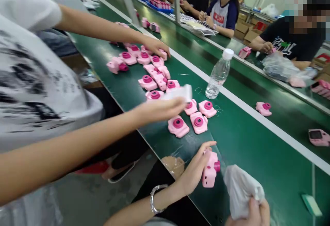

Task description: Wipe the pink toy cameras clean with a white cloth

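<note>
My left hand (192,174), with a bracelet at the wrist, is closed around a pink toy camera (210,175) at the near edge of the green table. The camera's magenta lens points right. At the lower right, my right hand (254,214) pinches a crumpled white cloth (241,188), held apart from the camera. Beyond my left hand lie several more pink toy cameras (178,126), most with lenses facing up.
A co-worker on the left reaches over the cameras, one hand (163,110) holding a blurred white piece (180,93). A water bottle (218,74) stands by the white line. A green-and-white block (311,204) lies at right. Other people sit across the table.
</note>
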### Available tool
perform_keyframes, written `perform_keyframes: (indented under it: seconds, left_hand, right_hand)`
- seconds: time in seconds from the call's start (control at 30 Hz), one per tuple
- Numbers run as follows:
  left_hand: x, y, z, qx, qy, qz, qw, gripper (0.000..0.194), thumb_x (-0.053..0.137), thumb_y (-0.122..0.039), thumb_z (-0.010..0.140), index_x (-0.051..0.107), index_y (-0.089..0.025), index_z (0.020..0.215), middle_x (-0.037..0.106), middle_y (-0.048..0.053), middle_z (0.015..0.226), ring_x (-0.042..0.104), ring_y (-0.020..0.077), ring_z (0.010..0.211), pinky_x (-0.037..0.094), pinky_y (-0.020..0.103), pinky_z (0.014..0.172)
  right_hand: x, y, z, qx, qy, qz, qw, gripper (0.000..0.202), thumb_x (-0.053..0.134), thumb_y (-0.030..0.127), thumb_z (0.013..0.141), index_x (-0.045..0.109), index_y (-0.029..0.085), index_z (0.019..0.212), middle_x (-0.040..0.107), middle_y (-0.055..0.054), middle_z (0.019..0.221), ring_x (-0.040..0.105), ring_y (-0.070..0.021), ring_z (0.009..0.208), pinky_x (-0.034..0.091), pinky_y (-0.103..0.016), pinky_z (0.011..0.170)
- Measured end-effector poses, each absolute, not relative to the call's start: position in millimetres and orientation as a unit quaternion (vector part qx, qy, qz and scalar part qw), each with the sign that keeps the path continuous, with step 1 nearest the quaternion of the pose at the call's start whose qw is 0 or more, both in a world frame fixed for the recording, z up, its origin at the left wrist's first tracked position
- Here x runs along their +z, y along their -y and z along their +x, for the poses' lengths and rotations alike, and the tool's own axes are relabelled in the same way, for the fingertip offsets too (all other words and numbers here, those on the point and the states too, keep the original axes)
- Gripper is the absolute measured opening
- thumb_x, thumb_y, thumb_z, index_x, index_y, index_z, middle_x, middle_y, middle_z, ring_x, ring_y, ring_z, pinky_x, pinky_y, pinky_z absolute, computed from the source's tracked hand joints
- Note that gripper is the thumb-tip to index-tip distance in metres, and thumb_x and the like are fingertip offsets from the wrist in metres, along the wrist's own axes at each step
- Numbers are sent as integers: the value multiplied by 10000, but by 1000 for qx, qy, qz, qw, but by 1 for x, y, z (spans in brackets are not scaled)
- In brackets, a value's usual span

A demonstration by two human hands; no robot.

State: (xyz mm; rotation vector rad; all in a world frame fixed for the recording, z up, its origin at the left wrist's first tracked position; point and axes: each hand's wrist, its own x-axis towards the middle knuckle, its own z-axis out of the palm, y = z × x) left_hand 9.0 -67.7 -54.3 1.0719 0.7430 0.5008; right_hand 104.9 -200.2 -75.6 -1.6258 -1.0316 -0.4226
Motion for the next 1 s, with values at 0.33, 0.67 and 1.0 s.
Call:
perform_keyframes:
  seconds: [0.33,0.67,1.0]
  left_hand:
    - [-25,61,40,264,-373,275,846,336,715,-456,827,658,-204,1042,579,-18,900,545,107,747,452,208,686]
    - [-15,55,40,262,-378,221,860,287,689,-462,872,645,-211,1003,589,-34,894,566,70,713,413,155,585]
    - [-25,65,28,230,-320,388,833,535,656,-490,887,521,-216,1326,609,43,1128,614,126,914,519,230,781]
  right_hand:
    - [-46,181,72,-158,588,-674,419,287,447,86,957,660,131,1144,763,-111,1101,649,-239,1235,561,-334,1000]
    - [-64,203,65,13,114,-767,631,281,489,292,1002,680,175,1172,751,-76,1099,730,-237,972,599,-340,809]
    - [-44,149,64,-105,230,-753,607,281,559,358,963,689,187,1143,716,-109,1185,649,-311,1193,515,-510,1014]
